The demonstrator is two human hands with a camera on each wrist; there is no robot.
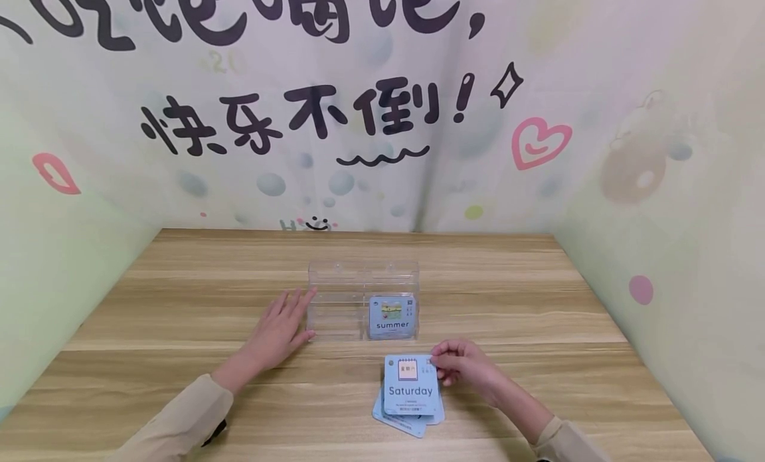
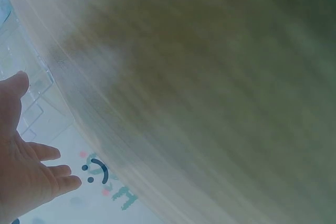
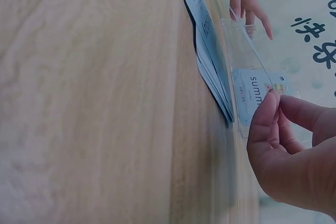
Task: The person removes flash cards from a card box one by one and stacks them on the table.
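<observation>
A light blue Saturday card is pinched at its upper right corner by my right hand. In the right wrist view this card shows edge-on, raised above a small fanned stack of blue cards. Behind them a clear plastic card holder with several pockets is on the table. A summer card stands in its lower right pocket. My left hand is at the holder's left side, fingers spread, fingertips right at its edge. In the left wrist view the left hand has its fingers extended.
The wood-grain table ends at a printed cloth backdrop with large black lettering. Pale cloth walls stand on the left and right sides.
</observation>
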